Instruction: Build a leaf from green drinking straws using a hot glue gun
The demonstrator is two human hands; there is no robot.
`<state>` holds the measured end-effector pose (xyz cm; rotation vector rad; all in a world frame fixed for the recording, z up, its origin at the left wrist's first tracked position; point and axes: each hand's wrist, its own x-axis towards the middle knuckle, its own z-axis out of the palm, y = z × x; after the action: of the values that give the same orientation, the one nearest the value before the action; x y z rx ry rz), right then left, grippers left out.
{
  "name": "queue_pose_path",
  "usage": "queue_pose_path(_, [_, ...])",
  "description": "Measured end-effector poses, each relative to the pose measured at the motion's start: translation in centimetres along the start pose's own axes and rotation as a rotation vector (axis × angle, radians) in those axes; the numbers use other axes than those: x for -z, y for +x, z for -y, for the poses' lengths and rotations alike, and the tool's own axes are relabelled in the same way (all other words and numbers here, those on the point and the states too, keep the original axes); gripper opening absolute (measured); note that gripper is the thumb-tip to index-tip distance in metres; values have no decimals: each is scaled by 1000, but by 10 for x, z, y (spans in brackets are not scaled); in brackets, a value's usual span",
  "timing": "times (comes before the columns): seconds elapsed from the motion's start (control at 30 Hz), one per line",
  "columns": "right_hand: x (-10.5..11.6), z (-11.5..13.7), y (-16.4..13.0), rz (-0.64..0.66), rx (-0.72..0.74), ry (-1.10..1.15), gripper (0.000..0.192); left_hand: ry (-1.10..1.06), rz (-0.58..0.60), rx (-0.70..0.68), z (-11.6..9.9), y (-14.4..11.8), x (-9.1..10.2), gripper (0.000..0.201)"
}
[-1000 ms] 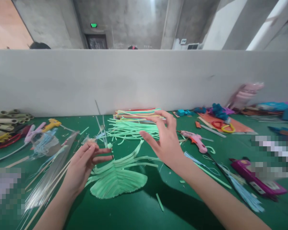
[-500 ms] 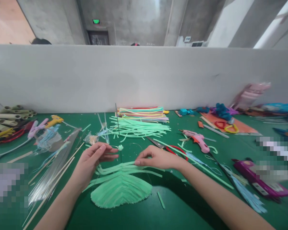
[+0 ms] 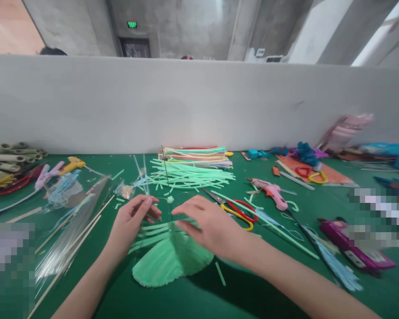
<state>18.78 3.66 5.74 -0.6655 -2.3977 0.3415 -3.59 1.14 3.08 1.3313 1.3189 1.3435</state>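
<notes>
Centre frame — left hand (image 3: 133, 221) pinches a thin wire (image 3: 166, 181) upright; right hand (image 3: 206, 226), fingers loosely spread, rests on the green fan (image 3: 169, 263).

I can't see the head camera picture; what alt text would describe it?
Two bare hands work over a green fan-shaped bundle of strips on a green table: the left hand pinches a thin wire tipped with a small green bud, the right hand reaches across the fan. Beyond lie loose green strips, red-handled scissors and a pink glue gun.
</notes>
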Motion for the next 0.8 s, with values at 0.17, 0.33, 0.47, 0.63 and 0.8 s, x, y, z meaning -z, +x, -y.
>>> queue_pose_path(0.17, [-19, 6, 14, 400, -110, -62, 26, 76, -17, -78, 1, 2, 1, 28])
queue_pose_path(0.33, [-13, 10, 19, 530, -172, 61, 27, 132, -32, -109, 4, 3, -1, 27])
queue_pose_path(0.47, [-7, 12, 21, 578, -221, 155, 25, 188, -57, -131, 4, 2, -2, 30])
queue_pose_path(0.63, [-1, -2, 28, 348, -339, 276, 24, 265, -406, -259, -2, 2, 11, 34])
queue_pose_path(0.8, [-2, -18, 38, 24, -460, 347, 28, -217, -405, -62, -1, 2, 11, 51])
